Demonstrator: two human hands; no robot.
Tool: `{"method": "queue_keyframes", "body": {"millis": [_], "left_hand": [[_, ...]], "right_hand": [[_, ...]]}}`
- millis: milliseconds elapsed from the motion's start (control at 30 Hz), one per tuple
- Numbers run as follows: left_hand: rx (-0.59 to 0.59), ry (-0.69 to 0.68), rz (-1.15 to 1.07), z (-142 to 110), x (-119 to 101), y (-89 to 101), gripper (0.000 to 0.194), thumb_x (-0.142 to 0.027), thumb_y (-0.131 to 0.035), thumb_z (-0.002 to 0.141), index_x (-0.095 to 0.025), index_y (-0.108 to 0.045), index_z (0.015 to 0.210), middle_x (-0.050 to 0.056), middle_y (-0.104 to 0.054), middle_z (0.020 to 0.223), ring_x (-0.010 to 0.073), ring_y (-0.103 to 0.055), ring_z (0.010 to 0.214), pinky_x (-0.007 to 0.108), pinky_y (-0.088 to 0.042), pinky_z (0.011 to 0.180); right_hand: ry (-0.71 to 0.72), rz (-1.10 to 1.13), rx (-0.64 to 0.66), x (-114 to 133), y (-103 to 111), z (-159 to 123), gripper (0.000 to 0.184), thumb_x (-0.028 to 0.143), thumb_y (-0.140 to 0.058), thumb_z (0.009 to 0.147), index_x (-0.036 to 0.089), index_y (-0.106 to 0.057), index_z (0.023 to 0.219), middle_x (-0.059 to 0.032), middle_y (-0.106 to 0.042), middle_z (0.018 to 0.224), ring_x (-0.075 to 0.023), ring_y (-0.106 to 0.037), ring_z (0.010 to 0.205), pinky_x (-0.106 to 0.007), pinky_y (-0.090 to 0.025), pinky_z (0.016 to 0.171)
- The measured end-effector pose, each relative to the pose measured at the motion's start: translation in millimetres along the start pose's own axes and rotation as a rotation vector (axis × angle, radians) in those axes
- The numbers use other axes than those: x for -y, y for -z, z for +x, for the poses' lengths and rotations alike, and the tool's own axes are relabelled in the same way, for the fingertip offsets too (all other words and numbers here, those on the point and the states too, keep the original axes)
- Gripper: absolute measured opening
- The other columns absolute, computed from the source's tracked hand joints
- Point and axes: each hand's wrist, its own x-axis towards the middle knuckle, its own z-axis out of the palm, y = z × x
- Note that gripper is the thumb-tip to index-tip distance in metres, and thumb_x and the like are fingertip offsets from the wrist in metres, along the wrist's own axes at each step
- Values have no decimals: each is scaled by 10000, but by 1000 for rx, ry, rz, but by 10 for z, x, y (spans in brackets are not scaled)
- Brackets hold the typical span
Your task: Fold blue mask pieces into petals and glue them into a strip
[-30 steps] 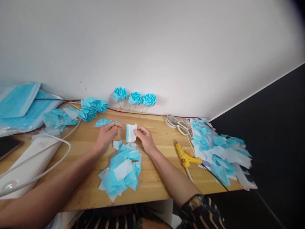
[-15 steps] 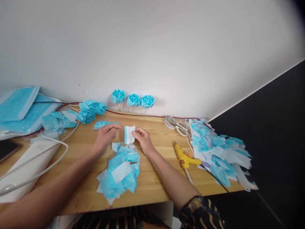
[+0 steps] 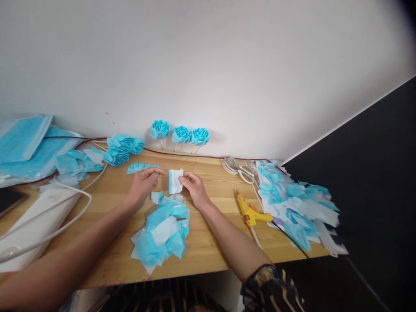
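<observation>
Right hand (image 3: 196,188) first: thumb and fingertips are pinched together on the right side of a small white piece (image 3: 174,183) with a blue band down its left side. That piece is over the middle of the bench (image 3: 208,247), closer to the back edge than the front; whether its bottom touches the wood, I can't tell.

Across from it, the left hand (image 3: 143,185) has its index finger stretched toward the blue band, tip just beside it, the other fingers curled; can't tell whether anything sits in them. Right behind those knuckles lies a ruffled blue strip (image 3: 140,167).

Below the hands, between them and the front edge, a loose heap of blue and white pieces (image 3: 167,236). Over toward the right end, a yellow glue gun (image 3: 251,213), nozzle to the back edge; beyond it, scissors (image 3: 246,174) by a tape roll (image 3: 229,166). A big scrap pile (image 3: 294,206) spreads along the right end to the near-right corner.

At the back edge, three blue flowers (image 3: 180,135) stand on pale stems before the wall. Toward the back-left corner, more blue flowers (image 3: 121,149) bunch together beside packed blue sheets (image 3: 24,141).
</observation>
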Motion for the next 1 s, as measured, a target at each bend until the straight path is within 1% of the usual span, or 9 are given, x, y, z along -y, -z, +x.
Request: {"method": "queue_keyframes", "body": {"millis": [233,433,533,667,767,833,867,933,1000], "left_hand": [[-10,-69,71,-14,-42,-8,204,-280,-553,669,-170,-707,745,-71,-369,472,100,-304,451,223,-217,458],[-23,-126,170,-46,-119,-20,195,-273,-535,678,-207,-717,697,-32,-500,504,146,-432,526,238,-323,504],[-15,-147,194,-47,-129,-9,204,-271,-525,696,-202,-717,705,-34,-496,506,144,-425,524,239,-321,505],[1,-140,223,-35,-93,2,247,-280,-509,740,-170,-720,805,-52,-437,502,122,-358,488,238,-279,485],[15,-132,214,-28,-56,3,343,-328,-516,804,-151,-704,1029,-66,-414,514,122,-357,486,238,-276,482],[41,-137,211,-27,-51,0,394,-383,-522,841,-152,-678,1120,-54,-470,549,134,-418,523,241,-316,507],[57,-140,222,-27,-56,-2,398,-413,-523,853,-154,-683,1109,-37,-518,582,145,-464,563,246,-347,534],[95,-147,252,-25,-77,-7,395,-470,-526,861,-162,-710,1025,3,-622,689,176,-554,680,261,-414,619],[136,-148,266,-18,-102,-11,402,-511,-536,850,-169,-723,947,32,-693,819,212,-608,813,284,-456,729]], "right_hand": [[3,22,9,-30,6,24,245,428,-724,740,198,-639,737,44,-564,660,-109,-453,615,-245,-363,630],[-14,78,11,-64,11,69,247,420,-731,734,191,-639,742,43,-575,651,-107,-468,603,-245,-368,623],[-19,107,15,-100,19,87,246,416,-733,737,190,-636,745,41,-584,667,-106,-481,616,-242,-378,631],[-24,134,13,-142,30,105,241,410,-739,738,194,-632,744,44,-577,665,-105,-481,622,-236,-382,627],[-27,143,12,-151,32,100,243,415,-745,735,196,-643,764,44,-583,672,-106,-480,617,-235,-382,615],[-25,144,12,-144,31,86,241,415,-744,740,196,-647,769,46,-582,669,-102,-474,608,-232,-379,609],[-24,144,13,-137,29,77,238,413,-743,743,196,-648,770,47,-580,667,-100,-473,606,-230,-378,608],[-20,143,14,-121,24,57,233,407,-742,749,196,-647,770,50,-574,661,-97,-471,602,-228,-378,610],[-18,138,20,-105,16,40,231,404,-743,750,195,-646,770,51,-574,657,-98,-477,603,-229,-382,615]]}}
